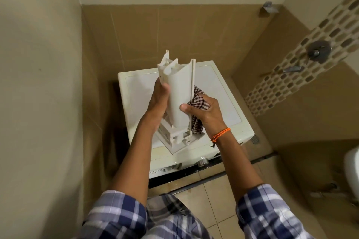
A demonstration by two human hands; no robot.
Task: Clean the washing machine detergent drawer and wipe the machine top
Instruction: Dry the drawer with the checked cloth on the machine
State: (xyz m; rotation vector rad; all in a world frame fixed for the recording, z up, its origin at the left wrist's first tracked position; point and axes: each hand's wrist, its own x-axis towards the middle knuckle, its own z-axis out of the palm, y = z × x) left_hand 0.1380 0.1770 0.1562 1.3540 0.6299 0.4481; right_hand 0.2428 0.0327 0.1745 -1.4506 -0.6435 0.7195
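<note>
The left hand (pixel 158 101) grips the white detergent drawer (pixel 177 95) from its left side, fingers curled round the edge and the thumb lying against the curved underside. The right hand (pixel 204 110) holds a brown-and-white checked cloth (pixel 198 101) bunched against the drawer's right edge, with the thumb pressed flat on the pale curved surface and the fingers wrapped over the fabric. An orange braided cord (pixel 220 134) circles the right wrist.

The drawer stands on end between the two hands, its underside facing the camera. Its lower end, the front panel, rests on or just above the washing machine top (pixel 219 91); which of the two cannot be told. Part of the cloth hangs down beside the drawer's lower right.

The machine (pixel 239 134) is cream-white and stands in a corner of tan-tiled walls (pixel 155 31). A silver dial (pixel 202 161) shows on its front panel. To the right, a mosaic tile band (pixel 303 60) carries a round metal valve (pixel 318 51). Checked blue sleeves (pixel 272 213) are rolled above the forearms.
</note>
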